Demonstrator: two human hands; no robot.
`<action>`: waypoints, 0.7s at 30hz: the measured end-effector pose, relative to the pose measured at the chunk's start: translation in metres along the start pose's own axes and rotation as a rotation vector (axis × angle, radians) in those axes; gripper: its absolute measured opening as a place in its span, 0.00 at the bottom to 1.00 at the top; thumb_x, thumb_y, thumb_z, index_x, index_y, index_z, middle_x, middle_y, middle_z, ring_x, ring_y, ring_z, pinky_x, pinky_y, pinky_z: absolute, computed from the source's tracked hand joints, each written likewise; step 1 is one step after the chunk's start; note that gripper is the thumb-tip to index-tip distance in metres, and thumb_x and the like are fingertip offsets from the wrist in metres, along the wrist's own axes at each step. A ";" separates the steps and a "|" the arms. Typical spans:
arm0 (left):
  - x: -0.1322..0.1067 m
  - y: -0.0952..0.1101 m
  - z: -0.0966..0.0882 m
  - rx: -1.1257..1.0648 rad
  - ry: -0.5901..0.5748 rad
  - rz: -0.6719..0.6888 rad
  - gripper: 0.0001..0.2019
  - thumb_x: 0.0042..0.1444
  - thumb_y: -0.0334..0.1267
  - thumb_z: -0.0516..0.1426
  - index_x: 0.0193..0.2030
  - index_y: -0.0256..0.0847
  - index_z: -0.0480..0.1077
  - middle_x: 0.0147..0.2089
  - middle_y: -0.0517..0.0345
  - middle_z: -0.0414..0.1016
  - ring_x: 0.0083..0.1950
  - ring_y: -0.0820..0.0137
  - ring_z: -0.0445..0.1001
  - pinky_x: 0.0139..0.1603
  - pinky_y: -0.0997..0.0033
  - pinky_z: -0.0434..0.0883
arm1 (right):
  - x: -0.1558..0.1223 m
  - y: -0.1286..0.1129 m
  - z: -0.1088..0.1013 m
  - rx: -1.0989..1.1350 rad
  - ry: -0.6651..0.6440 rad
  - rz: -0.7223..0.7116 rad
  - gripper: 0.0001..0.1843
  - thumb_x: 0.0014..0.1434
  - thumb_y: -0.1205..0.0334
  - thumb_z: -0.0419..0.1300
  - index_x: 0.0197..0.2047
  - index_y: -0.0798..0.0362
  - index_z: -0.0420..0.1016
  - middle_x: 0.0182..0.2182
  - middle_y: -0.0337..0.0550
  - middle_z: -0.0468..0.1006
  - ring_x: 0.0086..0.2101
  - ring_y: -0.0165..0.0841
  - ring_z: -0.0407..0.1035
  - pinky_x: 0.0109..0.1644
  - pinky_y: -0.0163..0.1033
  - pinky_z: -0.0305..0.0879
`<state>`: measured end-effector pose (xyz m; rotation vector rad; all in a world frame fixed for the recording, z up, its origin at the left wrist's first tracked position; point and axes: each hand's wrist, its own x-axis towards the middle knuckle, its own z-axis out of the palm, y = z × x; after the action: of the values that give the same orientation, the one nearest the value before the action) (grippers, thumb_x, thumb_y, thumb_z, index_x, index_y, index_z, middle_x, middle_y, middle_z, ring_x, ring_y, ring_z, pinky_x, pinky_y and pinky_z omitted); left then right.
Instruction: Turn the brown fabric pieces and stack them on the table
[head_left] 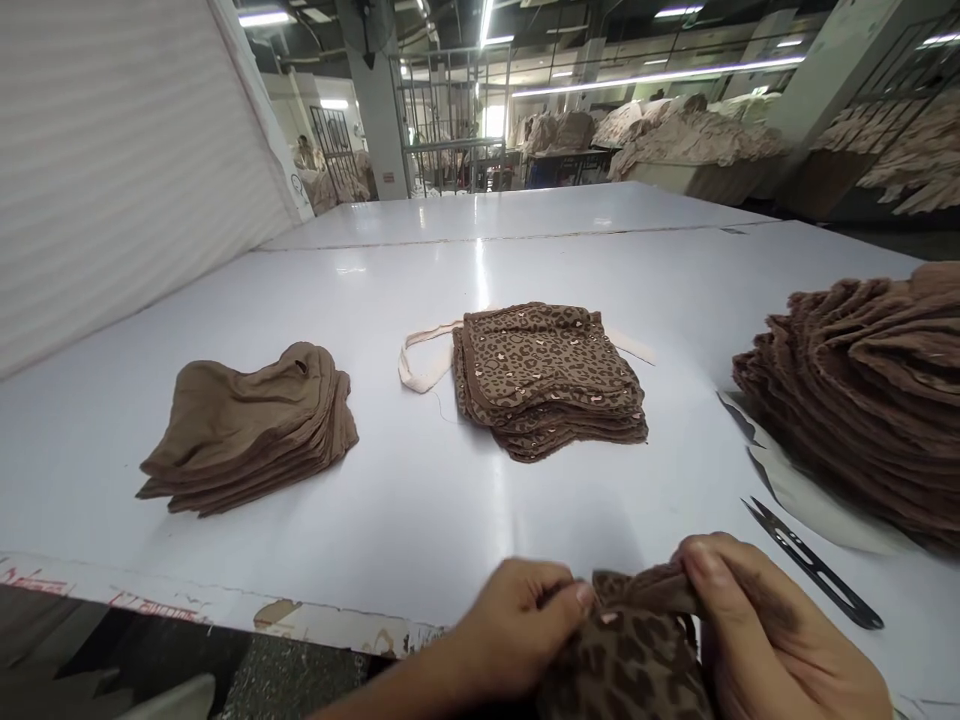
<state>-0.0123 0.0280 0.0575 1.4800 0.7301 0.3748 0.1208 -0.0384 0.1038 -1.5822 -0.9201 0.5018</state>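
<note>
Pinching leopard-print fabric piece [630, 650] with left hand [517, 625] and right hand [765, 630], fingers closed on its top edge, at near table [420, 500] edge. Thread snips [814, 565] just right. Leopard stack [547, 380] ahead, plain brown stack [247, 430] left, big brown pile [870, 390] right.

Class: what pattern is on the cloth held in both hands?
Leopard print, brown on tan, on the cloth; seen in the head view.
</note>
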 end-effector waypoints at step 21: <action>-0.007 -0.008 0.011 0.775 0.204 1.104 0.23 0.66 0.39 0.44 0.18 0.39 0.60 0.16 0.63 0.56 0.17 0.76 0.53 0.17 0.74 0.51 | 0.026 0.010 0.009 0.103 0.028 0.213 0.19 0.55 0.42 0.58 0.28 0.50 0.66 0.18 0.32 0.62 0.19 0.26 0.56 0.20 0.28 0.58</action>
<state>-0.0122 0.0143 0.0510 2.5499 0.1102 1.1764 0.1320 -0.0123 0.0966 -1.5971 -0.6965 0.6648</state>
